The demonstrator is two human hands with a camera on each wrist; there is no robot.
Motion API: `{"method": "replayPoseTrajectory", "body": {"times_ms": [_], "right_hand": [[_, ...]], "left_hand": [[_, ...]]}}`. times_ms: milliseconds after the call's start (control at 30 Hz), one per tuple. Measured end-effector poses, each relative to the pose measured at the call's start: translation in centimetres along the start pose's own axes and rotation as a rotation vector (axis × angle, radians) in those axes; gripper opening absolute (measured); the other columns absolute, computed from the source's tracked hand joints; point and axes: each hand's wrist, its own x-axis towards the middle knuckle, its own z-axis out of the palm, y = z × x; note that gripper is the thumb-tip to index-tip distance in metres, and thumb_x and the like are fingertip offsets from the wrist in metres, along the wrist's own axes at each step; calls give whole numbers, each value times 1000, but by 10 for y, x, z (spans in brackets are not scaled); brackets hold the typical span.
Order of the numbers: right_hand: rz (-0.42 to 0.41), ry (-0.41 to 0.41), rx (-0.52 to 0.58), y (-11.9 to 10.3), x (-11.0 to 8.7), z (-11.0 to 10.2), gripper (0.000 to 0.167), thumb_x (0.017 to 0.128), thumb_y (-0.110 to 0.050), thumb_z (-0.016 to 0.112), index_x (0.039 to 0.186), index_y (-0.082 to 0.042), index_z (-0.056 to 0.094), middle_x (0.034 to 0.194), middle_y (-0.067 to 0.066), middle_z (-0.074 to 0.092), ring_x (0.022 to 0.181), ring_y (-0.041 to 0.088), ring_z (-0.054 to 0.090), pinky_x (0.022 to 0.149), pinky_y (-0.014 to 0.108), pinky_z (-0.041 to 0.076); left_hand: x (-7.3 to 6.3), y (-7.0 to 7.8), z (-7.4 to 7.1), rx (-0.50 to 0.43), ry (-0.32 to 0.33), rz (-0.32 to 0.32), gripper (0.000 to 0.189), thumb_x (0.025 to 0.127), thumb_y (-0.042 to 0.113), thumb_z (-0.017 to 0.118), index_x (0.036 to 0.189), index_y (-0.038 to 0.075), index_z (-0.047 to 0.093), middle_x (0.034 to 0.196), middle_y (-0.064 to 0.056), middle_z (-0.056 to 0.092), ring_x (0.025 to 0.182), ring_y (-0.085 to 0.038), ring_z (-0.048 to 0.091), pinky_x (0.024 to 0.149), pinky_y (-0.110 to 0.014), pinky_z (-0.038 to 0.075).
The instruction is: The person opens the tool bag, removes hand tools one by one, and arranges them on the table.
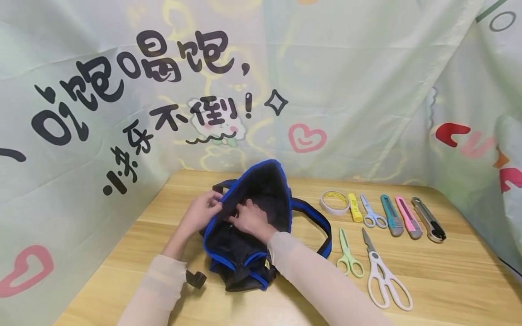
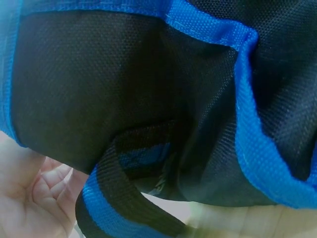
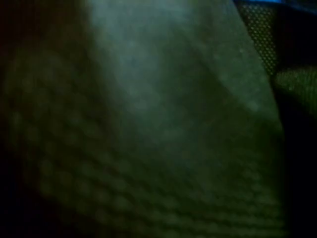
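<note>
A black fabric bag (image 1: 269, 188) with blue trim lies on the table, its mouth spread wide. My left hand (image 1: 200, 215) grips the bag's left rim; in the left wrist view, part of that hand (image 2: 37, 198) shows beneath the black cloth, beside a black-and-blue strap (image 2: 104, 203). Inside the bag's mouth is my right hand (image 1: 253, 219), its fingers bent near the left inner wall. Whether those fingers hold anything cannot be made out. The right wrist view is dark and blurred, with some mesh cloth (image 3: 260, 34) at its upper right.
Right of the bag lie a tape roll (image 1: 335, 202), a yellow glue stick (image 1: 355, 208), blue scissors (image 1: 372, 215), green scissors (image 1: 348, 258), and white-handled scissors (image 1: 385, 276). Farther right are teal (image 1: 391, 216), pink (image 1: 408, 217) and grey (image 1: 429, 219) utility knives. A printed curtain (image 1: 359, 90) stands behind.
</note>
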Motion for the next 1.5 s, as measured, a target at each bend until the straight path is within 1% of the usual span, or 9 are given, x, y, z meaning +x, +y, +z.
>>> {"method": "replayPoseTrajectory", "body": {"times_ms": [100, 367, 500, 700, 1000, 1100, 1200, 1333, 1500], "right_hand": [[17, -22, 0, -1, -1, -2, 61, 89, -60, 58, 139, -26, 54, 125, 12, 52, 105, 31, 54, 85, 51, 46], [71, -20, 59, 0, -2, -7, 63, 90, -58, 58, 142, -23, 51, 134, 17, 50, 115, 34, 52, 90, 54, 44], [95, 4, 111, -1, -1, -9, 64, 88, -55, 61, 141, -21, 51, 129, 18, 52, 109, 33, 52, 88, 54, 45], [93, 21, 175, 2, -3, -19, 61, 85, -40, 72, 136, -14, 51, 118, 19, 49, 92, 32, 54, 78, 48, 50], [145, -53, 396, 17, -1, -31, 74, 80, -27, 78, 138, 0, 40, 130, 20, 55, 102, 31, 57, 92, 44, 46], [140, -103, 493, 22, -1, -35, 67, 81, -22, 76, 136, 4, 46, 129, 19, 57, 98, 28, 57, 91, 41, 46], [157, -184, 634, 26, -2, -41, 49, 83, -15, 74, 124, 4, 56, 115, 19, 61, 88, 28, 59, 81, 41, 50], [231, -288, 823, 31, -3, -47, 23, 85, -9, 72, 103, 2, 63, 96, 15, 61, 78, 27, 61, 68, 39, 53], [277, -325, 924, 34, -4, -55, 17, 90, -6, 65, 103, 4, 65, 95, 13, 61, 84, 25, 61, 75, 40, 55]], "left_hand": [[0, 0, 2, -3, 2, 1, 23, 93, 12, 60, 114, 4, 64, 88, -7, 67, 80, -22, 60, 75, -41, 49], [1, 2, 4, -23, 0, 3, 23, 93, 13, 60, 114, 4, 64, 87, -7, 66, 78, -22, 60, 74, -39, 48], [2, 4, 3, -18, 2, 3, 23, 94, 14, 59, 114, 4, 63, 87, -8, 65, 78, -22, 59, 73, -39, 48], [3, 6, -1, -13, -2, -5, 23, 94, 15, 60, 115, 4, 63, 87, -7, 65, 78, -23, 59, 74, -39, 48], [2, 3, -2, -25, -8, -15, 23, 94, 14, 60, 114, 4, 63, 88, -8, 65, 82, -25, 60, 79, -43, 48], [2, 1, -1, -21, -6, -20, 23, 94, 14, 60, 115, 4, 63, 89, -8, 65, 82, -25, 60, 79, -43, 48], [2, 0, -1, -14, -4, -22, 24, 94, 15, 60, 115, 4, 63, 90, -9, 66, 83, -25, 61, 79, -44, 49], [1, 0, -1, -5, -5, -20, 24, 94, 15, 60, 115, 4, 63, 92, -10, 66, 85, -26, 61, 80, -45, 49], [0, 0, -1, -5, -7, -17, 24, 95, 15, 60, 116, 4, 63, 94, -10, 67, 87, -27, 61, 81, -46, 49]]}}
